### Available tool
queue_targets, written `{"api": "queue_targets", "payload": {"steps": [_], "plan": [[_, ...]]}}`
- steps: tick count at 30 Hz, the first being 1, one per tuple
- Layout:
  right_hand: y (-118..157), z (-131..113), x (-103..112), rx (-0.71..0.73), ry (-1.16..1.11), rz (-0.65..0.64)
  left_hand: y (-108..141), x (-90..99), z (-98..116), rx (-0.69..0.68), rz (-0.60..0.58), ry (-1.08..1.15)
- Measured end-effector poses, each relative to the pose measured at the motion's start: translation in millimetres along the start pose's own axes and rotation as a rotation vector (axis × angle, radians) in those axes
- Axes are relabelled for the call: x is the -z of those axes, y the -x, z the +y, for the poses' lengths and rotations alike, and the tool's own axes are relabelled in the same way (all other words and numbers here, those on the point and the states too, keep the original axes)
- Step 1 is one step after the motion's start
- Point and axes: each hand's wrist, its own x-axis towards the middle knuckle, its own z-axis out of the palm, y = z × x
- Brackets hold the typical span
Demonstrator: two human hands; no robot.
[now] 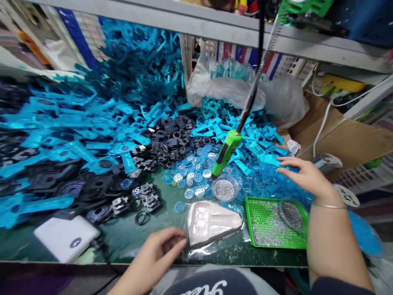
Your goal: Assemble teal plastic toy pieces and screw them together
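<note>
Left hand curls its grip beside a bagged white tray; right hand spreads over blue discs.

The head camera is looking forward and down, close above the left hand and right hand.

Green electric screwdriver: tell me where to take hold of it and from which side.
Take the green handle of the electric screwdriver midway, from the right, with the right hand, the nearer one. It slants, tip down at the dish of small metal parts, top end on a black cable, so its right side lies open.
</note>
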Motion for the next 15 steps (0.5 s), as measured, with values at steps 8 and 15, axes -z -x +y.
{"api": "queue_targets", "payload": {"steps": [8,15], "plan": [[56.9,-78.0,-36.9,0.428,0.575,0.667,-91.1,-68.5,37.0,-0.785,0.258,-0.180],[77.4,-149.4,-97.1,0.862,0.103,0.400,-113.0,-98.6,35.6,-0.820,0.341,0.305]]}}
